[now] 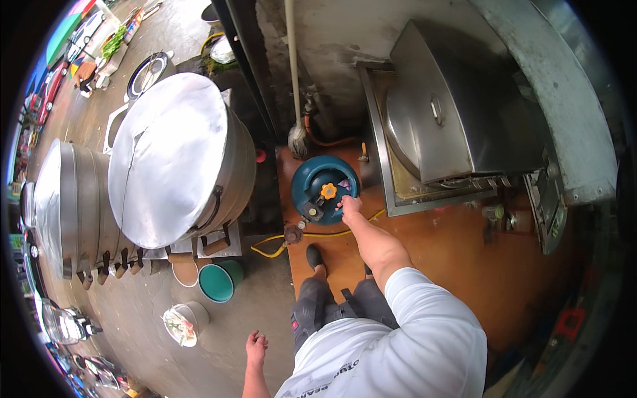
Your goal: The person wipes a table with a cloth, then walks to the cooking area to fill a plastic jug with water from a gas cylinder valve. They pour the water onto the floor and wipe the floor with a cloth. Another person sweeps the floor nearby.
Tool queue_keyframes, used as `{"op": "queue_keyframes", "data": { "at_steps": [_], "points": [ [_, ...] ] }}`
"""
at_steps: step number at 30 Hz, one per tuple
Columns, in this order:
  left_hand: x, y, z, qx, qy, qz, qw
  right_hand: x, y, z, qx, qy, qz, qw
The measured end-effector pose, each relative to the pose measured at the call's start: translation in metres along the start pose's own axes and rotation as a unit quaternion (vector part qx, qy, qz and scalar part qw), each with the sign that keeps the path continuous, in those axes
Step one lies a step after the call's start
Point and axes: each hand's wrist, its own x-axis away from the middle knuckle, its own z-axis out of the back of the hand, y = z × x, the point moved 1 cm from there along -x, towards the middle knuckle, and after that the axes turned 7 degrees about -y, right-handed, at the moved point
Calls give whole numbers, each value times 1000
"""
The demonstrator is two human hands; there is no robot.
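Observation:
A teal gas cylinder [302, 180] stands upright on the orange-brown floor in front of my feet. My right hand [351, 205] is at the near right side of its raised collar, fingers curled over the rim. On the cylinder's top sits a yellow valve knob [328, 191], with a dark regulator [313, 211] joined beside it. A round gauge [301, 225] and a yellow hose [328, 234] lie close to the cylinder's near side. My left hand [257, 346] hangs at my side over the grey floor, holding nothing, its fingers loosely bent and apart.
Large lidded metal steamers [239, 169] stand at the left, handles jutting out. Below them are a green bucket [217, 282] and a white bucket of scraps [196, 318]. A mop [297, 139] leans behind the cylinder. A stainless steel cooking unit [438, 119] is at the right.

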Motion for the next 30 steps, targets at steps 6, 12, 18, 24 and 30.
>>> {"op": "queue_keyframes", "data": {
  "at_steps": [6, 12, 18, 24, 30],
  "points": [
    [-8, 20, 14, -42, -9, -10, 999, 22, 21, 23, 10, 6, -20, 1000],
    [-18, 43, 11, -78, -30, -15, 996, 46, 47, 55, 32, 24, -50, 998],
    [-43, 60, -3, -98, -57, -41, 993, 48, 56, 89, 203, -7, -22, 979],
    [-59, 87, -78, -131, -91, -91, 983, 82, -1, 170, 414, -136, 64, 898],
    [-52, 98, -228, -153, -295, -144, 932, 129, -26, 364, 538, -65, -4, 840]
  ]
}}
